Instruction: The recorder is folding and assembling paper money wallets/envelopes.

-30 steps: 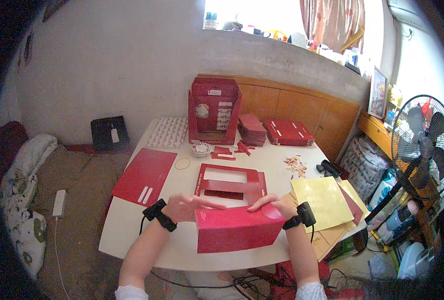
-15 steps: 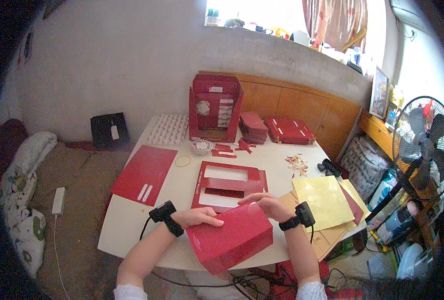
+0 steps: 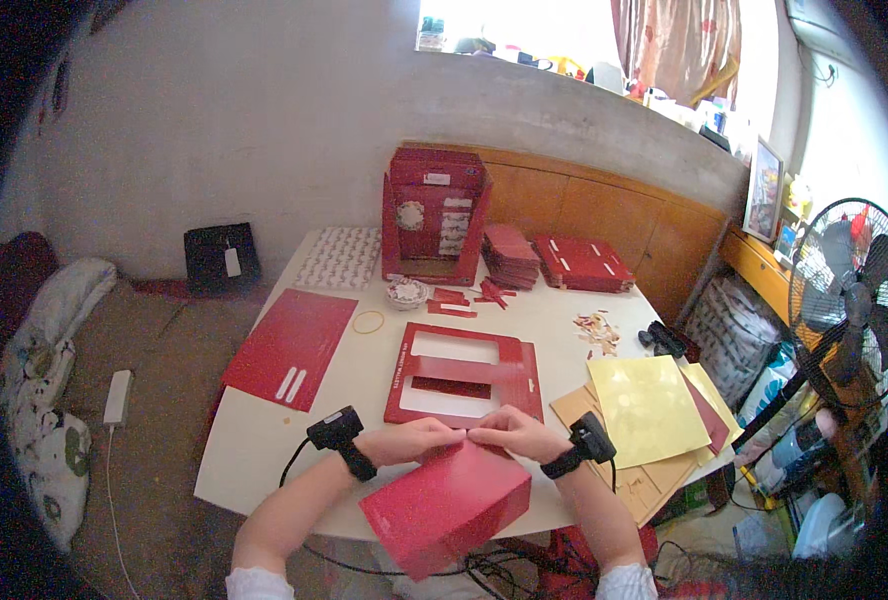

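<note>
Evidently the red carton, down at six o'clock by the near edge of the white table, is already folded into boxy form, though tilted. The left hand and right hand meet at its twelve o'clock side, fingertips together, seemingly pinching its edge; whether that's fastened, I can't tell. Unfolded as yet are the windowed red card at twelve and the red sheet toward ten
</note>
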Tool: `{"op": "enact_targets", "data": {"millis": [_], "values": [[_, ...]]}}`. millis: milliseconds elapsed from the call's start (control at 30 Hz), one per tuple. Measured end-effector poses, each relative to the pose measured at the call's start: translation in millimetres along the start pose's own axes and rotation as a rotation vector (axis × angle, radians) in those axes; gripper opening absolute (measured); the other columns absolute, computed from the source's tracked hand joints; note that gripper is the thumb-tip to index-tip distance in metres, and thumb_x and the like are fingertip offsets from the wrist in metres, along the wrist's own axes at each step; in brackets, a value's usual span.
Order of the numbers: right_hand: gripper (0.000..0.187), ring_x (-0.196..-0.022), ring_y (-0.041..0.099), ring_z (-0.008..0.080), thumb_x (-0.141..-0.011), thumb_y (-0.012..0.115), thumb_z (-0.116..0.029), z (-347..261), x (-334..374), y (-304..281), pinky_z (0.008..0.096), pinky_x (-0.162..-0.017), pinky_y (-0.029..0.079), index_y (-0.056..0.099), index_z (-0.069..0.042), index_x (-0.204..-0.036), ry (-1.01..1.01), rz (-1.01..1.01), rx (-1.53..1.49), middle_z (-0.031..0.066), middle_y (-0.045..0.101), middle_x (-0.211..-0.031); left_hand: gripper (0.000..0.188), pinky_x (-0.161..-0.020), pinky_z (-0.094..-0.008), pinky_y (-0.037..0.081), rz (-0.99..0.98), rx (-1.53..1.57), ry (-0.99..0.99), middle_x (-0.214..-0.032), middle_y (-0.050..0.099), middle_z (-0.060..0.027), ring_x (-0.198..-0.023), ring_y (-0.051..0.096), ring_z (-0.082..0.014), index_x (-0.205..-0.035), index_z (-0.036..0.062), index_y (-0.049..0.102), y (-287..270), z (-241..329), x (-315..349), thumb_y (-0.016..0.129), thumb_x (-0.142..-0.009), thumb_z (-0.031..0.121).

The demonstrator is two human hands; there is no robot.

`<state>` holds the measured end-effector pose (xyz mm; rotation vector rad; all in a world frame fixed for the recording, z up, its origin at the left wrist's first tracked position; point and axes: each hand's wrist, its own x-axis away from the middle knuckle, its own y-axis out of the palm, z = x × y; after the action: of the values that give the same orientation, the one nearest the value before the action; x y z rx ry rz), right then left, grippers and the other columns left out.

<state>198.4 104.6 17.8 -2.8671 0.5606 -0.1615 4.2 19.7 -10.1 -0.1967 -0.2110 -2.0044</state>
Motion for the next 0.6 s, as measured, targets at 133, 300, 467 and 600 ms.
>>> {"op": "enact_targets", "data": {"millis": [133,300,467,600], "values": [[0.026,-0.061,0.046,0.0007,-0.085,0.055,-0.025,12,-4,3,0.0170,-0.052,0.036,0.063,0.000,-0.088,-0.043,-0.021,-0.019,-0.0057,0.056,-0.070,0.036,-0.058,-0.0183,0.040,-0.117,-0.102,0.123,-0.073,0.057,0.0063,-0.062,0.048,-0.0009,-0.089,0.0035,0.063,5,12,5,0.044,-0.090,0.034],[0.030,-0.070,0.052,0.0063,-0.084,0.056,-0.027,3,-1,-1,0.0227,-0.061,0.042,0.062,0.002,-0.092,-0.017,-0.016,0.045,-0.0004,0.061,-0.078,0.036,-0.053,-0.0195,0.036,-0.128,-0.196,0.135,-0.065,0.053,0.0085,-0.057,0.043,-0.0005,-0.078,0.0045,0.063,-4,2,1,0.045,-0.090,0.034],[0.026,-0.063,0.049,0.0039,-0.084,0.057,-0.026,0,5,-12,0.0201,-0.054,0.038,0.064,0.000,-0.086,0.017,0.078,-0.010,-0.0030,0.058,-0.070,0.036,-0.051,-0.0208,0.035,-0.163,-0.279,0.082,-0.063,0.051,0.0093,-0.057,0.042,-0.0006,-0.070,0.0051,0.061,-15,4,5,0.047,-0.089,0.032],[0.027,-0.062,0.050,0.0054,-0.083,0.059,-0.029,16,2,-16,0.0212,-0.055,0.039,0.064,-0.002,-0.081,-0.032,0.053,0.013,-0.0023,0.059,-0.069,0.035,-0.053,-0.0199,0.037,-0.185,-0.281,0.151,-0.065,0.053,0.0087,-0.057,0.044,-0.0013,-0.072,0.0046,0.062,-7,13,10,0.048,-0.089,0.031]]}}
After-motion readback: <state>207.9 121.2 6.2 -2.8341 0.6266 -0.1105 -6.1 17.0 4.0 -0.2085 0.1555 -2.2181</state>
